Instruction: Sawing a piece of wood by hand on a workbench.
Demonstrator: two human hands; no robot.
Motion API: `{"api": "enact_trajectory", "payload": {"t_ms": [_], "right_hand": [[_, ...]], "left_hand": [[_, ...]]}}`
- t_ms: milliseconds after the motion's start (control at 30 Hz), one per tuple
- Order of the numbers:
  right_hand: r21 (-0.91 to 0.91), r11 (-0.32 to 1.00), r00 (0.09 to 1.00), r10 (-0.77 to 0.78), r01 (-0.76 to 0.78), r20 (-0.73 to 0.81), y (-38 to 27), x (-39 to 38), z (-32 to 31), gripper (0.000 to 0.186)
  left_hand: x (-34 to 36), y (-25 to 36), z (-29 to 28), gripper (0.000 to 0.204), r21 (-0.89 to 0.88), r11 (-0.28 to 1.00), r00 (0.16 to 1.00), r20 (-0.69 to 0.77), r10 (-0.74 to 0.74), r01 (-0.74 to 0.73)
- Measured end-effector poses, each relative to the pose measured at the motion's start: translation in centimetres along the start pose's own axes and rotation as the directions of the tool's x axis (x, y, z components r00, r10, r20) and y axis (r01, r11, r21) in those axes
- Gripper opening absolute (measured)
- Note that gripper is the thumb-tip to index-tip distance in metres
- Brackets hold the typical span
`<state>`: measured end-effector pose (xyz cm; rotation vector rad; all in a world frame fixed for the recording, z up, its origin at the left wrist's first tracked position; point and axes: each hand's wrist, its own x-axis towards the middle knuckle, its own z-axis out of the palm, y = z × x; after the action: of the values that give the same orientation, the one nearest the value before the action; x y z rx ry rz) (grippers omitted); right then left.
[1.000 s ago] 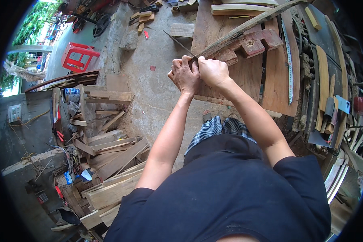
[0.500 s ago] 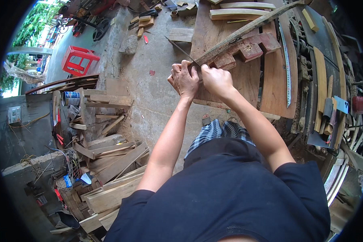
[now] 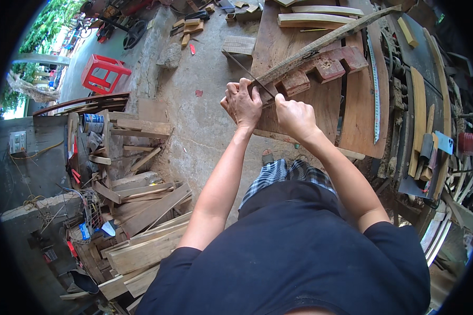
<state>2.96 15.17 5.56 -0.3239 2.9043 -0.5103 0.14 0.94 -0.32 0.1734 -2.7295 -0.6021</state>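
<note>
A long, rough wooden strip lies slantwise across the bench, running to the far right. My left hand is closed over its near end, hiding that end. My right hand grips a hand saw, covering the handle. The saw's thin dark blade shows nearly edge-on and crosses the strip just right of my left fingers. Beneath and beside the strip sits a notched, reddish wooden block. Whether the blade has cut into the wood cannot be made out.
Brown planks form the bench top, with a measuring tape along it. Curved wood pieces lie at its far end. Stacked boards fill the lower left. A red plastic stool stands far left; a phone rests at right.
My right hand has drawn the saw back toward me and to the right, away from my left hand. My left hand keeps its hold on the strip.
</note>
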Motion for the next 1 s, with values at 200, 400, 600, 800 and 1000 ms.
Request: {"api": "enact_trajectory", "payload": {"t_ms": [200,400,600,800,1000], "right_hand": [[0.030,0.999,0.994,-0.024,0.028,-0.109,-0.9,4.3,0.8,0.014],[-0.019,1.000,1.000,-0.015,0.014,-0.014,0.1,0.0,0.0,0.014],[0.008,1.000,0.998,-0.009,0.010,-0.069,-0.9,4.0,0.6,0.015],[0.021,1.000,1.000,-0.001,0.001,0.023,0.2,0.1,0.0,0.014],[0.016,1.000,0.998,0.001,0.000,-0.066,-1.1,4.6,0.7,0.016]], "left_hand": [[0.3,0.7,0.0,0.019,-0.059,0.998,1.000,-0.012,0.025,-0.026],[-0.1,0.1,0.1,0.020,-0.008,1.000,1.000,-0.022,0.007,-0.007],[0.2,0.8,0.0,0.021,-0.040,0.999,1.000,-0.001,0.016,-0.016],[-0.1,-0.1,0.1,0.022,-0.008,1.000,1.000,-0.003,0.002,-0.002],[0.2,0.8,0.0,0.022,-0.041,0.999,1.000,0.027,-0.001,0.002]]}}
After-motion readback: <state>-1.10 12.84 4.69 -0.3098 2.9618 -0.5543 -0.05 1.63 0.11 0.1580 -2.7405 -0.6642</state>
